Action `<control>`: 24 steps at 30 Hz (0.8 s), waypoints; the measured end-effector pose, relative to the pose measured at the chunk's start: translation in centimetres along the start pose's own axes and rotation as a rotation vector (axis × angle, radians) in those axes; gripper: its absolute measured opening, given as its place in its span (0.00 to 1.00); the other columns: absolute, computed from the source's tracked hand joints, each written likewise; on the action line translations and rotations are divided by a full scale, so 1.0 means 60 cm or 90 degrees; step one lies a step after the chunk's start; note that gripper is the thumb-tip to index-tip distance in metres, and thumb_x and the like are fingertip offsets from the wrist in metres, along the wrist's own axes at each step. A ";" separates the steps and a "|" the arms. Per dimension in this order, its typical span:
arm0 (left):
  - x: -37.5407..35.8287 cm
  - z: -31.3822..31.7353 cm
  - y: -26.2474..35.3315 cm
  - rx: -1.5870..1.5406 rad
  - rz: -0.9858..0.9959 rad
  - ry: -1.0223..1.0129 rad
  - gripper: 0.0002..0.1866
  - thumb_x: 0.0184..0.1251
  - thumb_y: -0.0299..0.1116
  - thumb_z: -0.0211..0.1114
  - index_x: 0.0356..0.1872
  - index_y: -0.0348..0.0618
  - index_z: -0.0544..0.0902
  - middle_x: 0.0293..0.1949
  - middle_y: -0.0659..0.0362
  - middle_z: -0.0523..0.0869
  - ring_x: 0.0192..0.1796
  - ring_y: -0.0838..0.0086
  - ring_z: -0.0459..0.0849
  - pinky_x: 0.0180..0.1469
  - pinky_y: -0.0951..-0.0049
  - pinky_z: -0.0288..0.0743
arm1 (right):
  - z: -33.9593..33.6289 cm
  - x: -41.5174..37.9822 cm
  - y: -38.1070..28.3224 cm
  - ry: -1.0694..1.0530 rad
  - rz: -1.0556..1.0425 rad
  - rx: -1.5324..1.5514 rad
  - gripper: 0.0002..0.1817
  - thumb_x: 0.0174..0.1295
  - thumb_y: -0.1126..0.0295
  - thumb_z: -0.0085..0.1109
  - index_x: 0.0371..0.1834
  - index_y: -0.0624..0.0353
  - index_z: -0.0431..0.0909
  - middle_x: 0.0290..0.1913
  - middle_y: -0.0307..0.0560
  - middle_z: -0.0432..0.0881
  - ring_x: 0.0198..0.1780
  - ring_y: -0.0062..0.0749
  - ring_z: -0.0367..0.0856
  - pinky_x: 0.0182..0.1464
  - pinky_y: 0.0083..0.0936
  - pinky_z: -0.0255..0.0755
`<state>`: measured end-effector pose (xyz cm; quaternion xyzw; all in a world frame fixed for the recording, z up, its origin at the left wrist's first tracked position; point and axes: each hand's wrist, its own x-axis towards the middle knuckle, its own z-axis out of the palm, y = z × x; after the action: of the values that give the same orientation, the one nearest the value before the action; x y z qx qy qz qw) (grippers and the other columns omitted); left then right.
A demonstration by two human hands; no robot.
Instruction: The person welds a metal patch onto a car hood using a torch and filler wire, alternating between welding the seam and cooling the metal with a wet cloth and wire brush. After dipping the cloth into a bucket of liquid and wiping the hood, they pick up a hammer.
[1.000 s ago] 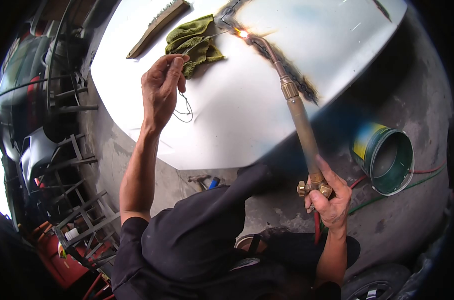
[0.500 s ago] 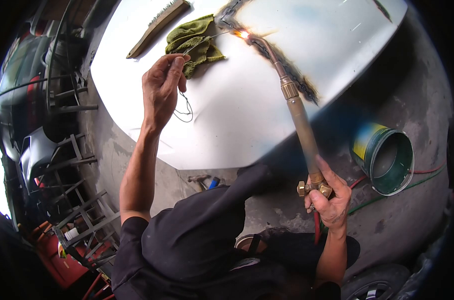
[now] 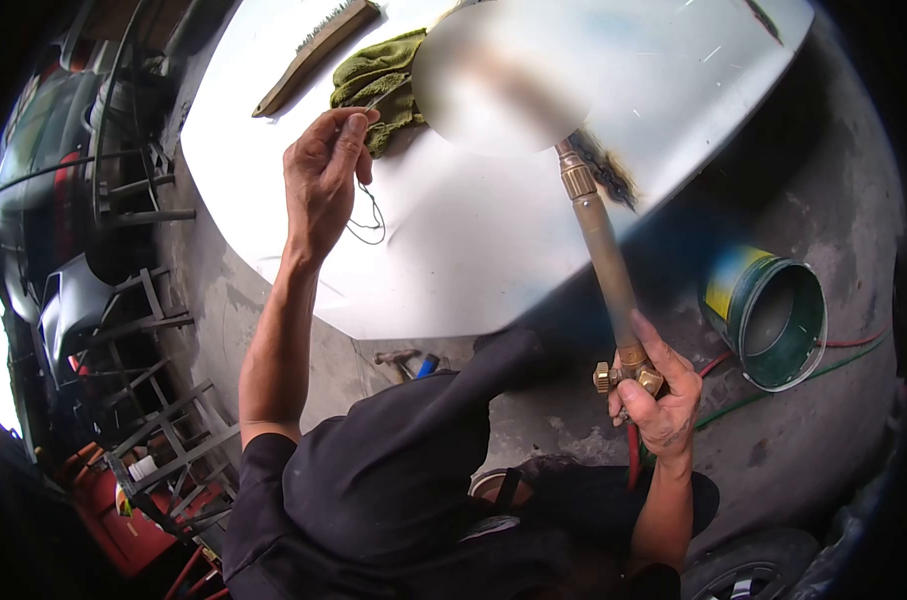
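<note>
Both the right hand (image 3: 664, 405) and, farther out, the left hand (image 3: 324, 185) are closed on something. In the right I see a brass torch (image 3: 605, 250) gripped at its valve end, index finger laid along it, slanting up over the white panel (image 3: 434, 280); its tip is blurred from view. The left pinches a thin wire (image 3: 378, 213) between thumb and fingers, a loop showing below. Just beyond lies a crumpled green cloth (image 3: 379, 68), then a wooden brush (image 3: 314, 60).
</note>
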<state>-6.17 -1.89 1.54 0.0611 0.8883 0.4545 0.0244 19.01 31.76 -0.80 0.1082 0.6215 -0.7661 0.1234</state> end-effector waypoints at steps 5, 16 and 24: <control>-0.001 0.002 0.002 0.002 0.001 0.010 0.20 0.87 0.42 0.59 0.54 0.31 0.87 0.19 0.64 0.78 0.24 0.84 0.76 0.65 0.61 0.82 | 0.001 0.001 0.000 -0.003 -0.009 0.005 0.39 0.58 0.80 0.62 0.79 0.60 0.74 0.41 0.48 0.85 0.28 0.20 0.82 0.30 0.19 0.78; 0.002 0.000 0.001 0.010 -0.007 -0.002 0.20 0.87 0.41 0.59 0.55 0.31 0.87 0.19 0.64 0.78 0.25 0.84 0.76 0.65 0.61 0.81 | 0.002 0.002 -0.001 -0.007 -0.016 -0.002 0.38 0.60 0.79 0.62 0.79 0.61 0.73 0.41 0.48 0.85 0.28 0.20 0.82 0.30 0.19 0.77; 0.003 0.001 -0.001 0.013 -0.007 0.000 0.20 0.87 0.42 0.59 0.55 0.31 0.87 0.20 0.64 0.79 0.25 0.84 0.77 0.67 0.59 0.81 | 0.002 0.002 0.000 -0.006 -0.018 0.005 0.38 0.60 0.79 0.63 0.79 0.61 0.73 0.41 0.48 0.85 0.29 0.19 0.82 0.30 0.18 0.77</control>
<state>-6.34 -1.89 1.45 0.0563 0.8934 0.4449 0.0267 18.88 31.62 -0.83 0.0965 0.6196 -0.7705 0.1150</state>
